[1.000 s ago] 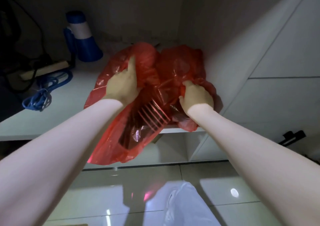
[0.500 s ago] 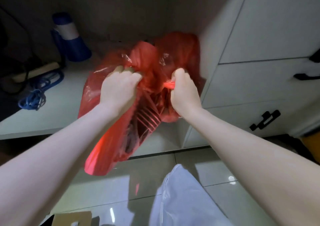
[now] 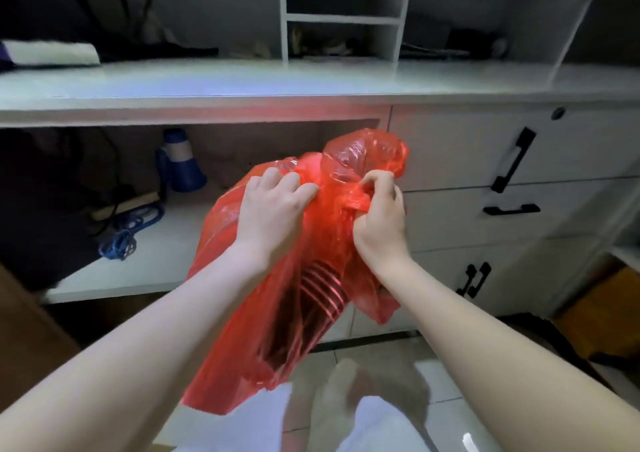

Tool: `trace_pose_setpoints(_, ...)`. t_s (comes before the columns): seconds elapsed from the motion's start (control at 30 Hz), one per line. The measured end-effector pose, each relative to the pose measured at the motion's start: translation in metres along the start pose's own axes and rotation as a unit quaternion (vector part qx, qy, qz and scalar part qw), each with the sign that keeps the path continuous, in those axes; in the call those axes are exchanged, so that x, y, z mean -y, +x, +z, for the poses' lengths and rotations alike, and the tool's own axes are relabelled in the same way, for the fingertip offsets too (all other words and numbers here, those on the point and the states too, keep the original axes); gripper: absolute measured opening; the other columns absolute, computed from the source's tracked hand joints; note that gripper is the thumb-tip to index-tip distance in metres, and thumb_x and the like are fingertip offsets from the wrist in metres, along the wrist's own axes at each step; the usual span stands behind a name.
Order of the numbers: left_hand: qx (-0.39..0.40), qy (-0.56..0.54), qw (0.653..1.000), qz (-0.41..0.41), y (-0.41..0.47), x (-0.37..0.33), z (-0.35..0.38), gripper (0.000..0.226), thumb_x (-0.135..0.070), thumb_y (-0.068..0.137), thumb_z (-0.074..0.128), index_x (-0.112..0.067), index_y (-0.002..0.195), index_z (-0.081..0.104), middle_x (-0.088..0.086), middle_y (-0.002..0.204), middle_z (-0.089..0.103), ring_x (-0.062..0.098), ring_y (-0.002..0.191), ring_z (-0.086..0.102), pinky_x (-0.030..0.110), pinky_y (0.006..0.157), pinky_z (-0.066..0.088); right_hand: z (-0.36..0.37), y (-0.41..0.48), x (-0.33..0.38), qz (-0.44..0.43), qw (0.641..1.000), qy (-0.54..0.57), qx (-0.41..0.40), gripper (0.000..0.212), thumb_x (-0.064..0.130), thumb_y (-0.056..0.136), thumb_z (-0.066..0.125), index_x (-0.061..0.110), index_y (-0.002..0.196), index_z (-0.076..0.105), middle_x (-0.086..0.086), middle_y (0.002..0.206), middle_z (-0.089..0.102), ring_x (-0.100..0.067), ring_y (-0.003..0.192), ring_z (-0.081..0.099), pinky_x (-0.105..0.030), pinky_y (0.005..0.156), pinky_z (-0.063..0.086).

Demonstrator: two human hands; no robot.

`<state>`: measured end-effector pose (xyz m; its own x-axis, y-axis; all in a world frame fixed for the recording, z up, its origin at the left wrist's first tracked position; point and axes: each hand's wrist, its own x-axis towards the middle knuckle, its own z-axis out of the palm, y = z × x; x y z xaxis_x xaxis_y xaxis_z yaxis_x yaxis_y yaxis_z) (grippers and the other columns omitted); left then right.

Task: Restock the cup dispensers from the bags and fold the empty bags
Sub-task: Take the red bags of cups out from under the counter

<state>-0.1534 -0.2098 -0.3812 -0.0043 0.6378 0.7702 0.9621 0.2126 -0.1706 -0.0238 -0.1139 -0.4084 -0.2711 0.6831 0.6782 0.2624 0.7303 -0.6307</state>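
Presently translucent red plastic bag (image 3: 277,313) held mid-air, frame centre, ribbed cup stack (image 3: 323,287) inside. Left hand (image 3: 273,216) clamps bag body at 11 o'clock; right hand (image 3: 379,216) fingers pinch knotted neck at 1 o'clock, likely untying.

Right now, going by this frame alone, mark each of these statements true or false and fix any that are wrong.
1. Both hands grip the red plastic bag. True.
2. The bag is empty. False: a ribbed stack of cups shows through it.
3. The right hand pinches a twisted part of the bag near its top. True.
4. The left hand rests on the blue megaphone. False: the megaphone sits untouched in the open cabinet.
5. The bag lies on the floor. False: it is held up in the air.
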Motion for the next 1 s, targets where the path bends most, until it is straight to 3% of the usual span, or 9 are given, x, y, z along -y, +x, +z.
trace_pose_setpoints(0.1, -0.043, -0.013, 0.999, 0.014, 0.012, -0.023, -0.036, 0.02, 0.001, 0.068, 0.075, -0.014, 0.081, 0.073, 0.005, 0.062, 0.056, 0.029, 0.061, 0.053, 0.031, 0.054, 0.036, -0.044, -0.001, 0.029, -0.028, 0.999, -0.025, -0.034, 0.063, -0.015, 0.066, 0.043, 0.01, 0.123, 0.053, -0.005, 0.111, 0.057, -0.021, 0.103, 0.044, -0.024, 0.091, 0.032)
trace_pose_setpoints(0.17, -0.069, -0.022, 0.997, 0.017, 0.022, -0.038, -0.061, 0.021, 0.001, 0.067, 0.075, -0.015, 0.08, 0.072, 0.005, 0.063, 0.056, 0.029, 0.062, 0.054, 0.032, 0.053, 0.037, -0.076, 0.002, 0.05, -0.046, 0.996, -0.05, -0.057, 0.062, -0.015, 0.065, 0.043, 0.008, 0.12, 0.06, -0.012, 0.109, 0.056, -0.031, 0.103, 0.048, -0.024, 0.092, 0.031)
trace_pose_setpoints(0.43, -0.147, -0.07, 0.985, 0.047, 0.085, -0.074, -0.144, 0.022, 0.007, 0.072, 0.063, -0.01, 0.083, 0.071, 0.011, 0.07, 0.06, 0.033, 0.065, 0.054, 0.037, 0.059, 0.046, -0.184, 0.04, 0.119, -0.108, 0.982, -0.056, -0.145, 0.052, -0.018, 0.067, 0.043, 0.002, 0.11, 0.065, -0.017, 0.099, 0.054, -0.031, 0.098, 0.051, -0.022, 0.089, 0.036)
trace_pose_setpoints(0.53, -0.187, -0.049, 0.98, 0.05, 0.118, -0.073, -0.164, 0.022, 0.007, 0.07, 0.065, -0.01, 0.082, 0.072, 0.009, 0.068, 0.06, 0.032, 0.065, 0.055, 0.035, 0.056, 0.042, -0.21, 0.072, 0.132, -0.128, 0.974, -0.043, -0.182, 0.051, -0.016, 0.066, 0.042, 0.002, 0.108, 0.065, -0.017, 0.099, 0.054, -0.03, 0.096, 0.052, -0.03, 0.092, 0.041)
trace_pose_setpoints(0.73, -0.221, -0.011, 0.974, 0.056, 0.198, -0.05, -0.158, 0.018, 0.003, 0.076, 0.064, -0.009, 0.085, 0.073, 0.011, 0.07, 0.061, 0.034, 0.067, 0.055, 0.039, 0.057, 0.045, -0.208, 0.149, 0.125, -0.138, 0.971, -0.025, -0.194, 0.045, -0.012, 0.071, 0.043, 0.005, 0.107, 0.064, -0.012, 0.1, 0.054, -0.026, 0.098, 0.051, -0.028, 0.093, 0.041)
trace_pose_setpoints(0.87, -0.194, -0.001, 0.98, 0.036, 0.255, -0.018, -0.118, 0.019, -0.002, 0.087, 0.057, -0.008, 0.095, 0.072, 0.017, 0.081, 0.06, 0.038, 0.075, 0.053, 0.046, 0.064, 0.047, -0.181, 0.222, 0.105, -0.121, 0.976, -0.017, -0.178, 0.04, -0.009, 0.074, 0.044, 0.008, 0.104, 0.065, -0.009, 0.101, 0.054, -0.024, 0.1, 0.049, -0.02, 0.09, 0.036)
trace_pose_setpoints(1.0, -0.157, -0.01, 0.987, 0.024, 0.318, 0.005, -0.081, 0.019, -0.001, 0.087, 0.056, -0.007, 0.096, 0.072, 0.02, 0.084, 0.058, 0.038, 0.076, 0.053, 0.047, 0.063, 0.047, -0.159, 0.303, 0.088, -0.077, 0.981, 0.01, -0.176, 0.036, -0.004, 0.078, 0.045, 0.013, 0.101, 0.066, -0.002, 0.099, 0.049, -0.023, 0.101, 0.05, -0.021, 0.091, 0.037)
